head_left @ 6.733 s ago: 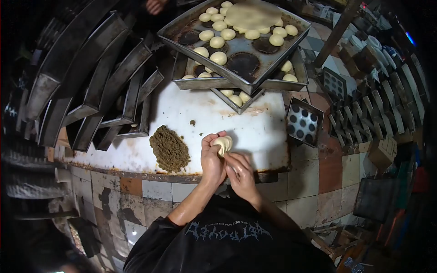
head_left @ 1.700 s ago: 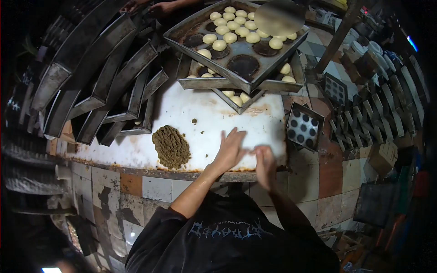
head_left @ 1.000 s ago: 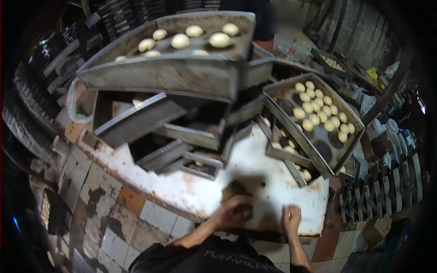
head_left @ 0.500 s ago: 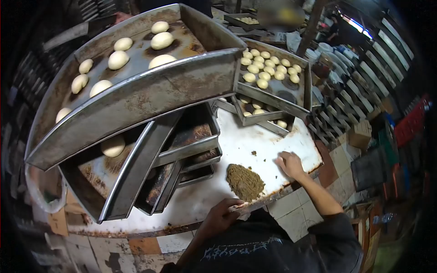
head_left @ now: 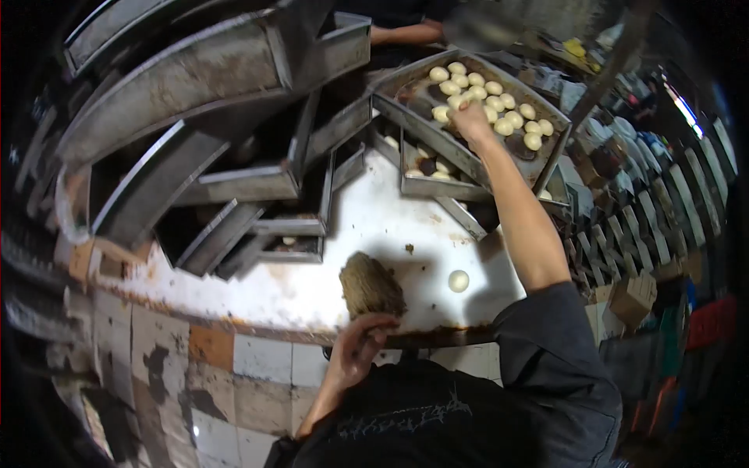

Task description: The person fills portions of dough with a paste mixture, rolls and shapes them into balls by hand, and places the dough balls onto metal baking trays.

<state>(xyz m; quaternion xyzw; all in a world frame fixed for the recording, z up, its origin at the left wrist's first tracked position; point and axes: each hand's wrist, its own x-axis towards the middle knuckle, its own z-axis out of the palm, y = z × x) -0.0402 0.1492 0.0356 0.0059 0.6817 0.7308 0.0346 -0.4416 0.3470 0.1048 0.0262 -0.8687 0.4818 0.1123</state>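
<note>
Currently I have my right hand (head_left: 470, 121) stretched to the upper right of the frame, down inside a metal tray (head_left: 431, 139) scattered with pale dough balls (head_left: 493, 88). Its fingers point downward among them; from this camera I can't tell whether they pinch one or only touch. The dough balls mostly sit in the right and middle parts of the tray, many touching their neighbours.

My left hand (head_left: 361, 343) is low in the frame, near the centre, at the front edge of the worktop (head_left: 257, 295). Its fingers are half curled just beside the lower end of a brown, crumbly mound (head_left: 368, 282); blur keeps me from telling whether they touch it or hold anything. To the right of that mound, well apart from it, a single dough ball (head_left: 459, 281) rests on the white surface, and a small crumb (head_left: 409, 249) lies above and between the two.

Under my right forearm, a lower tray (head_left: 441, 187) shows more dough pieces past its wall. Stacked trays (head_left: 179, 78) set at crossing angles fill the upper left, and another person's forearm (head_left: 407, 33) reaches in at the top centre. Floor tiles (head_left: 257, 355) run across the lower left, and a cardboard box (head_left: 633, 300) stands at the right.
</note>
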